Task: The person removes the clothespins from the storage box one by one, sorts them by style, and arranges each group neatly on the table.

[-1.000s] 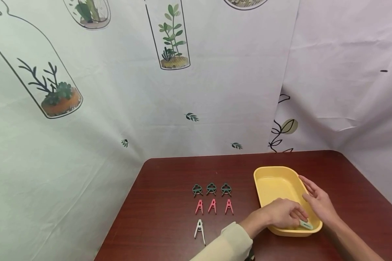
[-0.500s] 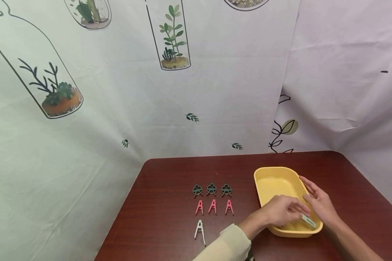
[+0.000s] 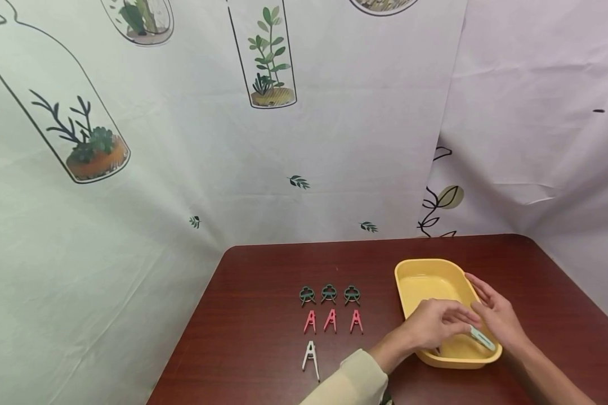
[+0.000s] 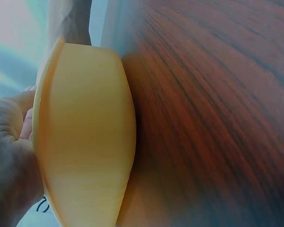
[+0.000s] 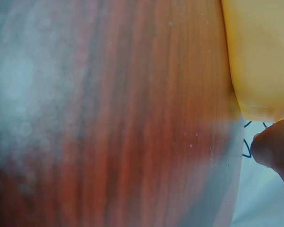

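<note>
My left hand [image 3: 438, 325] reaches over the near half of a yellow tray [image 3: 425, 287]. It pinches one end of a slim, flat mint-green piece [image 3: 482, 338] with a slot along it; its kind cannot be told. The fingers hide that end, and the other end slants down toward the tray's near right corner. My right hand [image 3: 501, 318] holds the tray's right rim, fingers along the outside and thumb over the edge. The tray's outer wall [image 4: 85, 123] fills much of the left wrist view. In the right wrist view, part of my right hand [image 5: 277, 146] shows beside the tray [image 5: 262, 52].
Left of the tray on the dark red wooden table [image 3: 263, 349] lie a row of green ring-shaped clips [image 3: 329, 293], a row of red clips [image 3: 330, 321] and one larger white clip [image 3: 310, 357]. A printed cloth [image 3: 344, 140] hangs behind the table.
The left hand has risen slightly and shifted a little right, and more of the mint-green piece shows beyond its fingertips. The right hand keeps its place on the rim.
</note>
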Demonstrator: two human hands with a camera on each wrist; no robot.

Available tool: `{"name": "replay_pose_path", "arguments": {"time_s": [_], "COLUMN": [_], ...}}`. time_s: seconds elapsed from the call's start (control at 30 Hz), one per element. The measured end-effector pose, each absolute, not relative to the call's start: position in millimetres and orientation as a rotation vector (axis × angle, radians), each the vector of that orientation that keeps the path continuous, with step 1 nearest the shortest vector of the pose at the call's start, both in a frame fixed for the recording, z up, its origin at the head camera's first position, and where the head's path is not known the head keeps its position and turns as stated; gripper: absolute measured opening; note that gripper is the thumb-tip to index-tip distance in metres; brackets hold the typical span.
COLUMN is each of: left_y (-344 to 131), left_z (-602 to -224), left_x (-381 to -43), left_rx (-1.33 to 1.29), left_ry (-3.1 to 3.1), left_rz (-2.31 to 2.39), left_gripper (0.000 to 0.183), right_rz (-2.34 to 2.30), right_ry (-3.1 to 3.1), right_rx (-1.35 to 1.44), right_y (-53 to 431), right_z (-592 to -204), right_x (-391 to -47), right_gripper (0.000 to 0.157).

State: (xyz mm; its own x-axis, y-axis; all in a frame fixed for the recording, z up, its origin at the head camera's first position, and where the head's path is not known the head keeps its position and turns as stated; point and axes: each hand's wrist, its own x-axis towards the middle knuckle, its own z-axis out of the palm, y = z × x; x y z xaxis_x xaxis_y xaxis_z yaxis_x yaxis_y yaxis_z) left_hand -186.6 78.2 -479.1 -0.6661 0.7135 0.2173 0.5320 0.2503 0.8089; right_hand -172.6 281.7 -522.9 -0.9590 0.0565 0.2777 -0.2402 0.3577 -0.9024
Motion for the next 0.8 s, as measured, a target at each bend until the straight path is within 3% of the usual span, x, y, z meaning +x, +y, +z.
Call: {"name": "replay_pose_path", "arguments": {"time_s": [0.8], "left_y": [69.2], "left_z": [-480.4], "left_x": [-190.5], "left_rx": [1.122], "left_ry": [2.036], "left_rz": [1.787], "left_gripper": [0.020], "right_rz": [1.588], "right_ry": [-2.401], "right_rx": [0.170], "right_y": [280.9], "right_z": [-520.7], "right_x": [-170.9], "right_gripper": [0.058]}}
